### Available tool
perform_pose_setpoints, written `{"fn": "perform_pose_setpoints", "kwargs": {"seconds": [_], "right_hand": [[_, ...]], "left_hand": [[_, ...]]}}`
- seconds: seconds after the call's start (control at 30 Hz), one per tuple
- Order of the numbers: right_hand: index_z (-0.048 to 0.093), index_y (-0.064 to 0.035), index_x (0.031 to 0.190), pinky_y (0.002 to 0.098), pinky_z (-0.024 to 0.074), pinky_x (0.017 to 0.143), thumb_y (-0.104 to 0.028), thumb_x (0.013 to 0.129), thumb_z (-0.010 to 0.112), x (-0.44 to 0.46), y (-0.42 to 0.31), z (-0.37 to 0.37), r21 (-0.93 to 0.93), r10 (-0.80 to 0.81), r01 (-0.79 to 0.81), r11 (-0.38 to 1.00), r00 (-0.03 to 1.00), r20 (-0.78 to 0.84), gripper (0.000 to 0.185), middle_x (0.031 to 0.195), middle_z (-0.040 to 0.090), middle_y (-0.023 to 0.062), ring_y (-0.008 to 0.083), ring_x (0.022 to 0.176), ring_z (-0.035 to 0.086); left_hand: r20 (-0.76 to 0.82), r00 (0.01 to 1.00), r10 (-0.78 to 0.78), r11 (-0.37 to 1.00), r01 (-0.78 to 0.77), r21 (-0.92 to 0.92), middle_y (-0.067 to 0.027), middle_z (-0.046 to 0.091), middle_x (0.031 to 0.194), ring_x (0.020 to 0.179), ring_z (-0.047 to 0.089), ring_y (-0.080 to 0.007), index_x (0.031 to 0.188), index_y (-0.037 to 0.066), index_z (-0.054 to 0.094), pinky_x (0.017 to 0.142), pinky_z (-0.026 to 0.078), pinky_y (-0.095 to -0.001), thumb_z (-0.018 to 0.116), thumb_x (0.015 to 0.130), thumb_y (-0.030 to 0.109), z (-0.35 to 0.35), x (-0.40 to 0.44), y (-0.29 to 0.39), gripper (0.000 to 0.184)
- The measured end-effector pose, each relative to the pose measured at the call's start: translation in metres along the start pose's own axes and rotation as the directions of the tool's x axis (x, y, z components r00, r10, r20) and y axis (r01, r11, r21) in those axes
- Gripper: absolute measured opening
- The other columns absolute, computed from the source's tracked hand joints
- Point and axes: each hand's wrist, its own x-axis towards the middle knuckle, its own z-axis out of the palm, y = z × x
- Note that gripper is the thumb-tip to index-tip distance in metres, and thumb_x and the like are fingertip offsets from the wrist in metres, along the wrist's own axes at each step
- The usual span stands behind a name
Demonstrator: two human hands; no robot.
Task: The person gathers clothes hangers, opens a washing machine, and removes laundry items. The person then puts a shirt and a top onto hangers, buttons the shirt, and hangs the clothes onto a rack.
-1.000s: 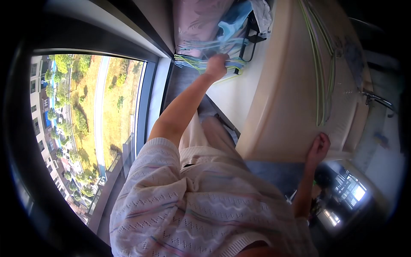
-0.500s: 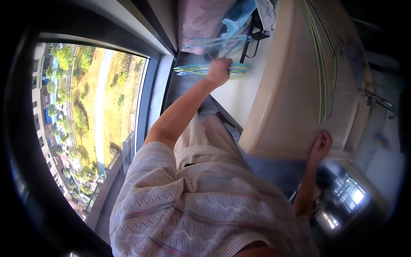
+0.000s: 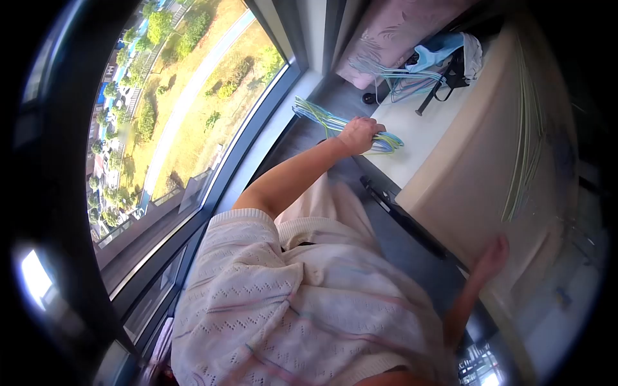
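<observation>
Here, hangers (image 3: 329,118); left hand (image 3: 360,135) around them.

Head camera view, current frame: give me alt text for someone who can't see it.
A person's left hand grips a bundle of green and blue clothes hangers beside a large window. More blue hangers are piled beyond it. The blurred right hand is near a beige sink where thin green hangers lie.
</observation>
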Motion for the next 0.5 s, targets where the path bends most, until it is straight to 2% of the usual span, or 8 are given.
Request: {"fn": "perform_pose_setpoints", "kwargs": {"seconds": [0.07,0.17,0.27,0.37,0.4,0.43,0.47,0.5], "right_hand": [[0.056,-0.0007,0.103,0.0283,0.043,0.079,-0.011,0.085,0.054,0.003,-0.001,-0.003,-0.024,-0.035,0.036,0.999,0.999,0.027,0.021,0.105,0.053,0.0086,0.0171,0.093,0.051],[0.056,0.0003,0.104,0.0291,0.0431,0.08,-0.011,0.086,0.054,0.007,-0.001,-0.004,0.149,0.074,-0.085,0.985,0.994,0.074,0.022,0.104,0.055,0.0093,0.0178,0.094,0.051],[0.055,0.002,0.106,0.0291,0.0422,0.081,-0.01,0.086,0.053,-0.009,-0.033,-0.016,0.25,-0.052,0.044,0.967,0.998,0.024,0.024,0.104,0.057,0.0097,0.0176,0.096,0.052],[0.052,0.0036,0.11,0.0295,0.0404,0.084,-0.006,0.086,0.051,-0.052,-0.089,-0.02,0.54,-0.278,0.163,0.826,0.95,0.139,0.026,0.107,0.057,0.009,0.0172,0.097,0.052],[0.05,0.0029,0.113,0.0309,0.0403,0.084,-0.004,0.084,0.051,-0.061,-0.103,-0.016,0.527,-0.395,0.204,0.825,0.875,0.279,0.03,0.107,0.057,0.0095,0.0174,0.098,0.052],[0.048,0.0022,0.116,0.0323,0.0403,0.085,-0.002,0.083,0.051,-0.094,-0.121,-0.02,0.511,-0.5,0.265,0.818,0.767,0.402,0.034,0.108,0.057,0.01,0.0176,0.099,0.052],[0.046,0.0011,0.119,0.0336,0.041,0.085,-0.003,0.08,0.054,-0.112,-0.141,-0.011,0.528,-0.543,0.245,0.813,0.647,0.535,0.04,0.109,0.056,0.0117,0.0201,0.099,0.053],[0.044,-0.0001,0.122,0.0349,0.0416,0.085,-0.003,0.077,0.057,-0.128,-0.152,0.004,0.54,-0.57,0.225,0.811,0.509,0.645,0.047,0.109,0.056,0.0135,0.0226,0.1,0.053]], "left_hand": [[0.016,0.998,-0.059,0.998,0.059,0.002,-0.0091,0.058,0.079,0.083,0.057,-0.0278,0.092,0.011,0.061,0.075,0.044,-0.0385,0.059,0.068,0.007,-0.012,-0.025,0.011,0.024],[0.05,0.991,-0.125,0.991,0.122,0.057,-0.011,0.061,0.084,0.086,0.057,-0.0297,0.094,0.011,0.062,0.073,0.045,-0.0399,0.057,0.069,0.007,-0.018,-0.066,0.03,0.025],[0.124,0.975,-0.183,0.972,0.161,0.172,-0.012,0.061,0.082,0.084,0.058,-0.031,0.093,0.011,0.061,0.071,0.046,-0.0406,0.055,0.068,0.006,-0.017,-0.11,0.067,0.026],[0.203,0.951,-0.234,0.961,0.195,0.196,-0.0123,0.062,0.081,0.082,0.06,-0.0309,0.091,0.011,0.062,0.068,0.047,-0.0402,0.055,0.067,0.008,-0.007,-0.14,0.104,0.026],[0.174,0.967,-0.185,0.966,0.145,0.216,-0.0117,0.062,0.08,0.081,0.06,-0.0301,0.089,0.011,0.063,0.067,0.047,-0.0398,0.054,0.067,0.009,0.014,-0.141,0.102,0.024],[0.217,0.955,-0.202,0.958,0.146,0.248,-0.0106,0.063,0.08,0.081,0.061,-0.0297,0.086,0.011,0.064,0.067,0.048,-0.0394,0.054,0.067,0.009,0.023,-0.168,0.117,0.021],[0.241,0.956,-0.166,0.961,0.101,0.259,-0.011,0.064,0.081,0.082,0.061,-0.0288,0.084,0.01,0.064,0.068,0.049,-0.0381,0.054,0.068,0.01,0.032,-0.175,0.129,0.019],[0.28,0.938,-0.202,0.959,0.133,0.249,-0.0115,0.064,0.082,0.082,0.061,-0.0282,0.083,0.009,0.064,0.068,0.049,-0.0375,0.055,0.068,0.012,0.037,-0.182,0.145,0.018]]}}
